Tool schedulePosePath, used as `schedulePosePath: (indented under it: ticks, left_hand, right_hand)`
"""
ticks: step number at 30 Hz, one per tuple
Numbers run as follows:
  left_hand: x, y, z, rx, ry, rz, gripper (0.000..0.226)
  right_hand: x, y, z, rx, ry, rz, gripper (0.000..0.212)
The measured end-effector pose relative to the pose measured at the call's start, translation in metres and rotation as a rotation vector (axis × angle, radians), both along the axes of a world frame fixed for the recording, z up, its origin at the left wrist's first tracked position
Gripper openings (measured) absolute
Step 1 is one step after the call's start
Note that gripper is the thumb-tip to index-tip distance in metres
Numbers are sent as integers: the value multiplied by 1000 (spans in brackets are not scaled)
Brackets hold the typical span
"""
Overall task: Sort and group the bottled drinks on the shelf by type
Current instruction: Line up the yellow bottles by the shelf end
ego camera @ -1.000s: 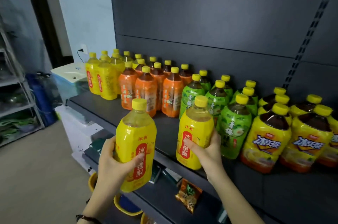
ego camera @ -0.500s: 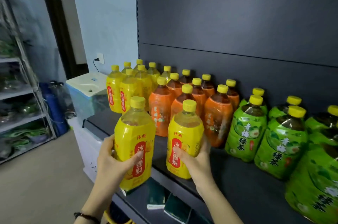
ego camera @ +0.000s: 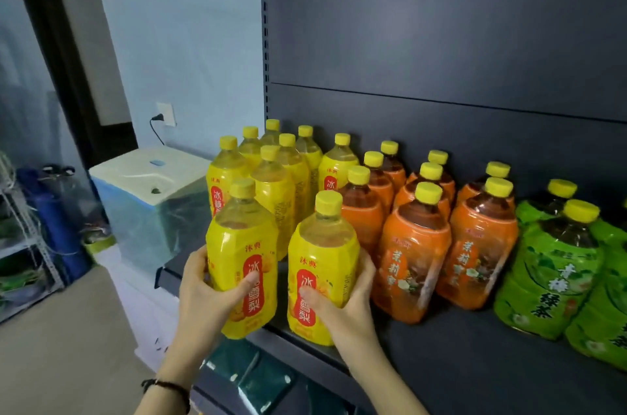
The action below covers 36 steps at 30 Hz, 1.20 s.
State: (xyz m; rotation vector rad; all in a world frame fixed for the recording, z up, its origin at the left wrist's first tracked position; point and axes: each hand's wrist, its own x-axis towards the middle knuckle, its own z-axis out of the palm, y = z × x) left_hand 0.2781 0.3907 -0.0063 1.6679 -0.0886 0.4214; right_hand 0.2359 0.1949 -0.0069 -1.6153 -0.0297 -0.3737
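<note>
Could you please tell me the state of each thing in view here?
Left hand: grips left yellow-labelled plastic bottle, upright, capped.
Right hand: grips right yellow-labelled plastic bottle, upright, capped.
Yellow-labelled bottles behind: standing, capped.
Orange-labelled plastic bottles: standing, capped.
Green-labelled plastic bottles: standing, capped.
Black plug: in white wall socket.

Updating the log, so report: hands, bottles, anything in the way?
Left hand grips one yellow bottle, right hand a second yellow bottle. Both upright at shelf front, near the yellow group. Orange bottles close beside the right hand.
</note>
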Motion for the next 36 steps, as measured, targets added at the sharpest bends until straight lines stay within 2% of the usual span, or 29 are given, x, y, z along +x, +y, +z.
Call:
schedulePosePath:
  ticks: [3, 7, 11, 17, 19, 22, 27, 30, 32, 34, 36]
  left_hand:
    - [28, 18, 2, -47, -9, -72, 87]
    - [68, 54, -1, 79, -25, -170, 101]
    - [89, 72, 2, 80, -46, -280, 90]
    - [106, 81, -1, 63, -28, -420, 88]
    - [108, 83, -1, 71, -32, -445, 94]
    - [111, 85, -5, 74, -41, -475, 90]
    - [114, 90, -6, 74, -44, -504, 83]
    - [115, 91, -7, 75, -28, -531, 95]
    - [115, 91, -7, 73, -26, -533, 97]
    - [115, 91, -7, 74, -22, -527, 96]
    - [116, 91, -7, 77, -15, -527, 102]
  right_hand:
    - [16, 23, 2, 20, 6, -50, 99]
    - [31, 56, 3, 41, -49, -225, 93]
    - [46, 82, 0, 43, -101, -356, 87]
    - [63, 90, 1, -16, -37, -322, 94]
    - [68, 91, 3, -23, -5, -321, 92]
    - [71, 90, 3, -57, -20, -456, 86]
    - [64, 87, -1, -48, -57, -614, 88]
    - [67, 90, -3, 42, -46, -622, 76]
    - [73, 94, -3, -23, -14, -671, 75]
    - [77, 97, -4, -206, 17, -774, 84]
    - [80, 96, 0, -392, 28, -895, 84]
